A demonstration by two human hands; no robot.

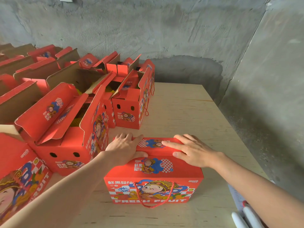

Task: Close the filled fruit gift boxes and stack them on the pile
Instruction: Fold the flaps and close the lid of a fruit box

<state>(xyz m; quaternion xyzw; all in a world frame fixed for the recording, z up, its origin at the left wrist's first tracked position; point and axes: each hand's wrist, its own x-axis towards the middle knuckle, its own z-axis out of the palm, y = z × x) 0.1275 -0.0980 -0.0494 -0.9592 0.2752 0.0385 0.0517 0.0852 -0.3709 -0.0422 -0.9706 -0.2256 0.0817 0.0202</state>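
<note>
Hands meet on the top ridge of the closed gift box (pixel 153 170), which stands on the plywood table (pixel 189 109) directly beneath them. The left hand (pixel 125 146) clasps the ridge's left end, thumb on the near slope and fingers draped over the far side. The right hand (pixel 190 150) lies spread flat on the right end, fingers straight. Just left of the grip an open box (pixel 69 129) crowds close, flaps up. Another open box (pixel 128 111) stands beyond the fingertips. A red cord handle (pixel 154 206) hangs below.
</note>
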